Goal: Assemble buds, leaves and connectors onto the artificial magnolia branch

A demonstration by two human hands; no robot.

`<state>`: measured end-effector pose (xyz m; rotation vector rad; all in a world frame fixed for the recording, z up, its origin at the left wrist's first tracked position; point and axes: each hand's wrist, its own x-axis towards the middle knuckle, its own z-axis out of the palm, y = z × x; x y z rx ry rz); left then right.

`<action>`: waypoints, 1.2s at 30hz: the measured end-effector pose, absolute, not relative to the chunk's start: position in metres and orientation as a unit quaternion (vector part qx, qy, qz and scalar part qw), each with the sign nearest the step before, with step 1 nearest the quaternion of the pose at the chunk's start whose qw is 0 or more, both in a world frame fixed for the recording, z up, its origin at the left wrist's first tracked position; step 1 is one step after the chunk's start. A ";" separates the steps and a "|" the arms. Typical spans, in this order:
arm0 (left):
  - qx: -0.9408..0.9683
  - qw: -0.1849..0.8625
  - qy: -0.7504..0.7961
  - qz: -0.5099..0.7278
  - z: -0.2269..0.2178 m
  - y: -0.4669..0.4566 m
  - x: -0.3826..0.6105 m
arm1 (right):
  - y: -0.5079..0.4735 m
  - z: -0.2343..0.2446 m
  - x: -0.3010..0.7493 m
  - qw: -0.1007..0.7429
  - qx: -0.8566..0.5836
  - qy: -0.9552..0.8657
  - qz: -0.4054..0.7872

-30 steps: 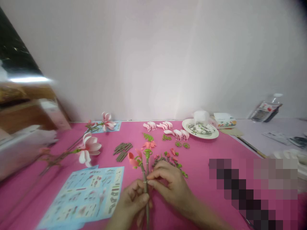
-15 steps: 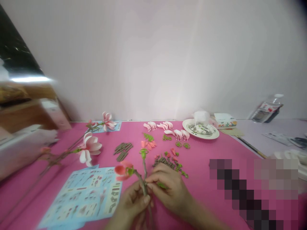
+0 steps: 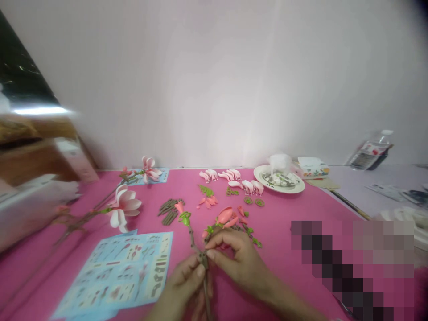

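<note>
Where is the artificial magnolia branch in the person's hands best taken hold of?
By the bare brown stem below the hands, from the near side: it runs straight and clear there, while the pink buds above look delicate and the left hand and right hand pinch the joint.

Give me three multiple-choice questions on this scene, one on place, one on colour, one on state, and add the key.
1. Where does the round plate sit relative to the pale pink petals?
A. Left of them
B. Right of them
C. Under them

2. What colour is the printed sheet beside the left hand?
A. Yellow
B. Dark green
C. Light blue

3. How is the brown stem held?
A. In both hands
B. Resting on the round plate
C. Standing in a vase

Key:
1. B, the round plate lies past the petals' right end.
2. C, the printed sheet shows a light blue ground.
3. A, the left hand and right hand both close on it.
</note>
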<state>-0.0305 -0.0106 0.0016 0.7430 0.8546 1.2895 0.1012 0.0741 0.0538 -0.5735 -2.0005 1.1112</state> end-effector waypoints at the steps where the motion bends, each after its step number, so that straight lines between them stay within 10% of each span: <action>1: 0.331 0.653 0.380 0.566 0.000 -0.010 -0.030 | 0.074 0.054 0.101 0.373 -0.228 -0.780 0.448; 36: 0.198 0.737 0.287 0.579 0.005 -0.019 -0.029 | 0.064 0.062 0.102 0.392 -0.110 -0.895 0.181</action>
